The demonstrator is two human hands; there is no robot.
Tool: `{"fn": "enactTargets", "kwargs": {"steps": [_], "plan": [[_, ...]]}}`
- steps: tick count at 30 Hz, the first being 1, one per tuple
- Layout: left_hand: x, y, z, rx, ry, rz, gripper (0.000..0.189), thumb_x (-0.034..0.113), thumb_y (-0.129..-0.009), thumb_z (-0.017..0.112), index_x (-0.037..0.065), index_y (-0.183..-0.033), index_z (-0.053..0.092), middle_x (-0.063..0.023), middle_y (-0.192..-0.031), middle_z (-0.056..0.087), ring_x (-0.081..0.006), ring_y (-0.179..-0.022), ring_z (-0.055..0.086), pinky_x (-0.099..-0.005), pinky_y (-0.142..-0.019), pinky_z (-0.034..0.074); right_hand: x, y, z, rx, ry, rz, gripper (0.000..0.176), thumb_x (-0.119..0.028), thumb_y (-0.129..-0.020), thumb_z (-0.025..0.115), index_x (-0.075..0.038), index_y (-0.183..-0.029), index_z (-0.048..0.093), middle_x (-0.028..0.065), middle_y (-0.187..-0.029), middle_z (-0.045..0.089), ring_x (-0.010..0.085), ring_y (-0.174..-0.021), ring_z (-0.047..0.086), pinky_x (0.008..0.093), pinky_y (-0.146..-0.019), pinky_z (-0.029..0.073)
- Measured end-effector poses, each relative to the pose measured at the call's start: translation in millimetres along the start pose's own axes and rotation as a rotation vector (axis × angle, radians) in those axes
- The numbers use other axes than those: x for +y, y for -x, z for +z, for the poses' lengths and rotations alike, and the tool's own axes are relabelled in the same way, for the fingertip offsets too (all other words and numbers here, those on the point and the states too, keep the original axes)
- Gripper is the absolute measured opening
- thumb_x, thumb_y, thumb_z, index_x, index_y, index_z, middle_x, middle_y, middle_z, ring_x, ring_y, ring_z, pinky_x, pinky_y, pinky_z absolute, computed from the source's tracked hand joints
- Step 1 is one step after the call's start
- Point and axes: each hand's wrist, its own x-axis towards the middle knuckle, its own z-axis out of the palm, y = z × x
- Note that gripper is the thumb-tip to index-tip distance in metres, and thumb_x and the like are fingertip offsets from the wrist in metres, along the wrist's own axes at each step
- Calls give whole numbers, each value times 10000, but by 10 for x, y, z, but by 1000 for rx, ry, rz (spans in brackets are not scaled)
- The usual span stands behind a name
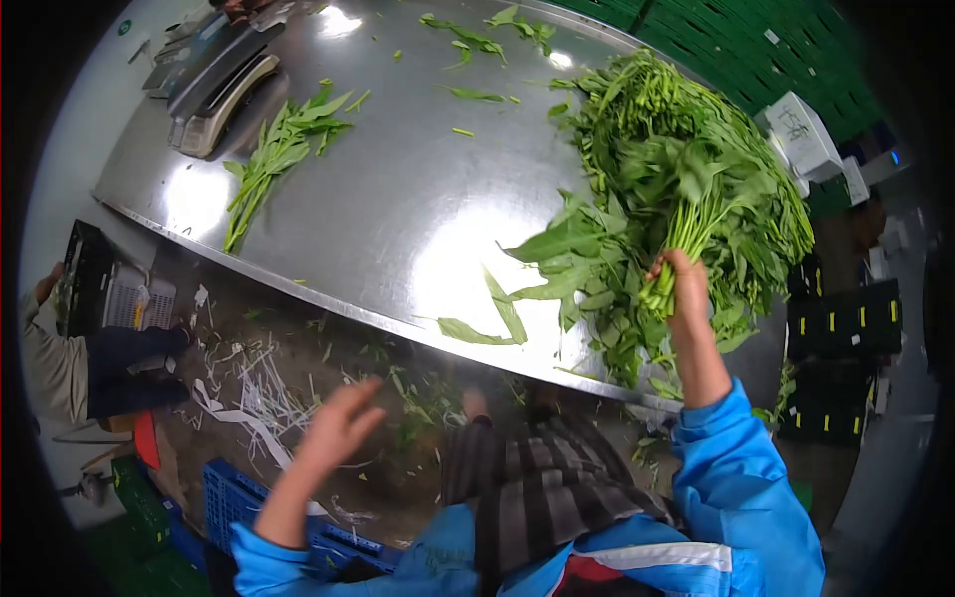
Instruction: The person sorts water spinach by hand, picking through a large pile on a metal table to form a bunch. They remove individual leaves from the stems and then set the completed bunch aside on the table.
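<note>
My right hand [686, 289] is closed round the stems of a bunch of leafy greens [699, 214], which looks like water spinach. Its leaves point away from me over a large pile of the same greens [741, 149] at the right end of the metal table [398, 189]. Loose leaves [567, 249] lie just left of that hand. My left hand [343, 423] hangs in the air in front of the table edge, fingers apart and holding nothing. On the table's left part lies a smaller bunch of greens [279, 159].
A scale [214, 104] stands at the table's far left. Green crates [736, 50] are stacked behind, and black crates [846, 318] at right. White strips [264, 398] litter the floor beside a blue crate [234, 497]. Another person [60, 368] is at far left.
</note>
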Motion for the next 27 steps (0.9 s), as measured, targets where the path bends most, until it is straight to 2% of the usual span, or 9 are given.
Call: {"fn": "enactTargets", "kwargs": {"steps": [5, 6, 9, 11, 13, 16, 18, 23, 27], "plan": [[-90, 196, 1951, -364, 610, -105, 517, 336, -901, 514, 25, -1300, 412, -158, -1297, 454, -223, -1224, 408, -314, -1013, 304, -207, 979, 1030, -376, 937, 214, 394, -142, -731, 590, -11, -1091, 500, 92, -759, 596, 169, -696, 577, 309, -647, 473], [-91, 149, 2140, -552, 645, -131, 536, 352, -907, 504, 30, -1319, 388, -144, -1328, 420, -229, -1237, 387, -307, -1014, 300, 392, 904, 1084, -641, 782, -71, 424, -157, -723, 605, 15, -1093, 488, 146, -802, 610, 231, -757, 607, 348, -672, 479], [66, 107, 2111, -590, 757, -169, 522, 338, -912, 501, 55, -1333, 378, -112, -1313, 433, -205, -1196, 418, -287, -979, 334, 771, 983, 1285, -921, 1585, 4, 304, -71, -710, 550, 25, -999, 553, 224, -894, 623, 339, -854, 620, 393, -735, 499], [-75, 159, 2050, -622, 699, -55, 512, 324, -914, 504, 70, -1338, 375, -99, -1293, 450, -186, -1160, 444, -280, -959, 350, 717, 717, 835, -999, 1752, -15, 368, -144, -695, 599, -17, -1040, 575, 196, -876, 631, 314, -825, 625, 391, -734, 497], [-145, 252, 1995, -599, 768, -159, 503, 313, -907, 521, 80, -1332, 388, -87, -1278, 463, -169, -1133, 457, -280, -940, 365, 124, 279, 275, -683, 1796, 349, 310, -170, -675, 662, -59, -963, 632, 148, -851, 644, 296, -799, 630, 393, -697, 505], [-145, 307, 1936, -467, 872, -201, 478, 250, -903, 533, 40, -1309, 396, -108, -1250, 484, -175, -1126, 472, -296, -932, 381, -753, 124, -243, -87, 1352, -6, 272, -148, -710, 632, 8, -920, 556, 116, -680, 597, 194, -536, 578, 338, -479, 483], [140, 197, 1616, -344, 873, -125, 464, 217, -906, 523, 11, -1300, 390, -128, -1243, 489, -190, -1133, 474, -300, -935, 384, -1034, 281, -208, -65, 1103, -259, 306, -141, -714, 617, 3, -970, 531, 102, -691, 589, 173, -544, 566, 319, -489, 473], [682, -263, 1400, -319, 1119, -12, 464, 249, -944, 433, -11, -1315, 334, -157, -1252, 475, -215, -1143, 475, -326, -966, 367, -669, 995, 453, -207, 609, 2, 248, -128, -744, 592, -23, -941, 486, 60, -667, 541, 138, -509, 533, 262, -451, 453], [739, -496, 1616, -268, 1523, -281, 480, 341, -945, 418, -18, -1262, 396, -140, -1199, 510, -206, -1092, 507, -323, -934, 395, 505, 1660, 646, -443, 13, 783, 356, -242, -839, 606, -7, -1090, 514, 94, -900, 605, 168, -723, 598, 307, -617, 494]]}}
